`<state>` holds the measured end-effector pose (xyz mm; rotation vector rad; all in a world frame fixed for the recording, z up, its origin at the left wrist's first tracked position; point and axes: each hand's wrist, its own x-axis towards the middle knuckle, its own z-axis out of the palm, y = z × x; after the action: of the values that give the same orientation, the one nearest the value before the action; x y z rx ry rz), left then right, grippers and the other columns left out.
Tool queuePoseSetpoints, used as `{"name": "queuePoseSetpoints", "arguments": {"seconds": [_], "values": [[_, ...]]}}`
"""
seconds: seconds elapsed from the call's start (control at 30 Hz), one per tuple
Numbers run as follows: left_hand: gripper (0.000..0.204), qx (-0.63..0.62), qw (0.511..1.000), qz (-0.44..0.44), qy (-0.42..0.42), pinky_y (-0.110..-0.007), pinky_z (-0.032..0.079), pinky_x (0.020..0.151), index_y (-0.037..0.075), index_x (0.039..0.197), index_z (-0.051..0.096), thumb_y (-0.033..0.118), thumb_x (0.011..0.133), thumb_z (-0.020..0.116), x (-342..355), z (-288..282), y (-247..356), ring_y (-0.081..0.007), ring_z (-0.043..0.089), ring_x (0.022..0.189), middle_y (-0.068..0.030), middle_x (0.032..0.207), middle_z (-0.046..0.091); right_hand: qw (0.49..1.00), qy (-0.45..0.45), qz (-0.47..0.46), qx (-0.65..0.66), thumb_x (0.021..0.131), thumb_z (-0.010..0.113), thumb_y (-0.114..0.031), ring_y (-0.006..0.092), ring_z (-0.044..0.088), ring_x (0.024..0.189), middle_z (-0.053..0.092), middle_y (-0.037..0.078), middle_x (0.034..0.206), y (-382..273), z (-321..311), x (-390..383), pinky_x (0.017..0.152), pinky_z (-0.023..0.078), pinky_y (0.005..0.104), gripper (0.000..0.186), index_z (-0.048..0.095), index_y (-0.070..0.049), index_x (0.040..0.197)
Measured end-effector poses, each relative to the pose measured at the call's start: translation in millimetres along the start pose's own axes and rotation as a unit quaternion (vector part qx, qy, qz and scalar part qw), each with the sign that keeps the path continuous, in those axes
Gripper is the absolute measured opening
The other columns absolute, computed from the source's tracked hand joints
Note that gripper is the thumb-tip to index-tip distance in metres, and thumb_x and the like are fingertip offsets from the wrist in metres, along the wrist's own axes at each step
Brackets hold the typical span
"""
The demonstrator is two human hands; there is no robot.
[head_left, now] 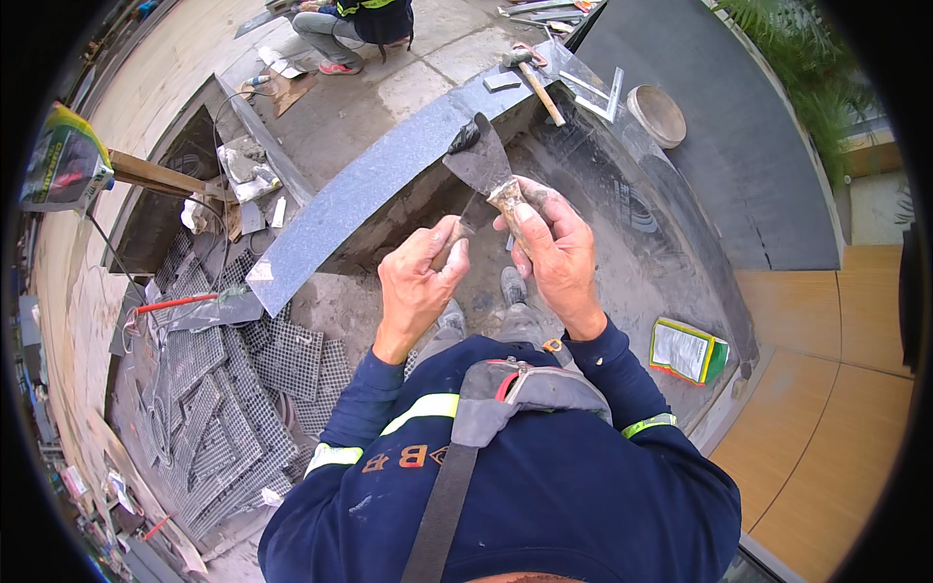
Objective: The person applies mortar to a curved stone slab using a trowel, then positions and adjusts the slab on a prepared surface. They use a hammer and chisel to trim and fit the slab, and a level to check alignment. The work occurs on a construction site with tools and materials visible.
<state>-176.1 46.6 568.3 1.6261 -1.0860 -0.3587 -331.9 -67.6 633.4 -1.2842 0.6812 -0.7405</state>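
right hand [556, 255]: you grip the scraper [483, 167] by its handle, blade up.
left hand [418, 284]: your fingertips pinch a thin piece just beside the handle.
below: grey stone slab [360, 189], metal grates [224, 408].
far bench: hammer [536, 80], round bowl [656, 115].

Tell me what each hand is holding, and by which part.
The right hand holds a putty knife by its worn handle, blade pointing away. The left hand pinches something small and thin at its fingertips; what it is cannot be told.
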Motion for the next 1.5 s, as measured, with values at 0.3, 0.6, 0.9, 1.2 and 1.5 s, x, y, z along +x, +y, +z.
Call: {"name": "queuePoseSetpoints", "arguments": {"seconds": [0.3,0.6,0.9,1.2,1.5], "values": [[0.039,-0.361,0.9,-0.219,-0.108,-0.02,0.031,0.042,-0.002,0.136,0.069,0.019,0.103,0.064,15.5,-50.4,0.5,-0.0005,0.041,0.049,-0.0017,0.08,0.068,0.881,-0.13,-0.29,-0.351,0.085,0.077,0.002,0.0258,0.069,0.108,0.07,0.007,0.12,-46.0,-58.7,35.7,0.091,0.058,0.0368,0.041,0.08,-0.015,0.122],[0.036,-0.334,0.912,-0.226,-0.071,-0.02,0.032,0.046,0.003,0.137,0.071,0.015,0.103,0.066,1.2,-55.0,4.2,0.0001,0.043,0.053,0.0006,0.08,0.069,0.772,-0.05,-0.357,-0.523,0.082,0.076,0.003,0.0266,0.07,0.103,0.071,0.005,0.112,-75.7,-68.5,58.8,0.083,0.058,0.0384,0.044,0.081,-0.02,0.119],[0.037,-0.225,0.951,-0.21,-0.005,-0.02,0.041,0.059,0.001,0.135,0.072,0.019,0.103,0.069,2.1,-49.0,12.5,-0.0013,0.053,0.067,0.0021,0.083,0.07,0.678,-0.104,-0.389,-0.615,0.079,0.073,0.0,0.0246,0.068,0.092,0.069,0.001,0.106,-96.0,-25.7,43.8,0.073,0.056,0.0402,0.038,0.081,-0.02,0.111],[0.026,-0.22,0.955,-0.2,0.004,-0.021,0.044,0.064,0.001,0.121,0.077,0.018,0.102,0.069,-0.8,-64.0,16.1,-0.002,0.053,0.073,0.0065,0.082,0.064,0.711,-0.15,-0.345,-0.593,0.08,0.073,0.0,0.026,0.069,0.092,0.069,0.003,0.107,-89.8,-3.4,46.8,0.073,0.056,0.0389,0.037,0.081,-0.018,0.111],[0.03,-0.209,0.958,-0.193,0.02,-0.021,0.045,0.067,0.002,0.126,0.077,0.018,0.102,0.069,-9.4,-68.4,0.6,-0.0032,0.058,0.078,0.0041,0.086,0.068,0.716,-0.192,-0.324,-0.588,0.08,0.072,0.001,0.0258,0.069,0.093,0.07,0.004,0.107,-92.8,4.6,43.5,0.074,0.056,0.038,0.037,0.081,-0.015,0.113]]}}
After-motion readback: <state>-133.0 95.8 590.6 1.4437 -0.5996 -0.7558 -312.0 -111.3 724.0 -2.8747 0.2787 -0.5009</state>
